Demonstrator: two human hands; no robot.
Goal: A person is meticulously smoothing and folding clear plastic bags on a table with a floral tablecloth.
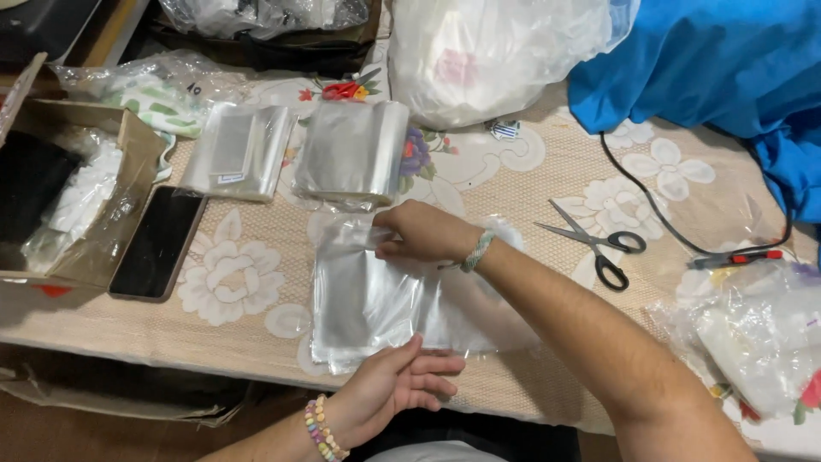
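Observation:
A clear plastic bag (368, 295) lies flat on the flowered tablecloth (547, 171) in front of me. My right hand (421, 231) reaches across and pinches the bag's top edge between thumb and fingers. My left hand (395, 387) rests with fingers spread flat at the bag's lower edge, near the table's front edge. Both wrists wear bead bracelets.
Two stacks of clear bags (351, 154) (238, 152) lie behind. A black phone (158, 244) and a cardboard box (81, 197) are at left. Scissors (599, 244) and a black cable (676, 231) lie right, beside blue cloth (727, 68), a big white bag (487, 51) and packets (761, 342).

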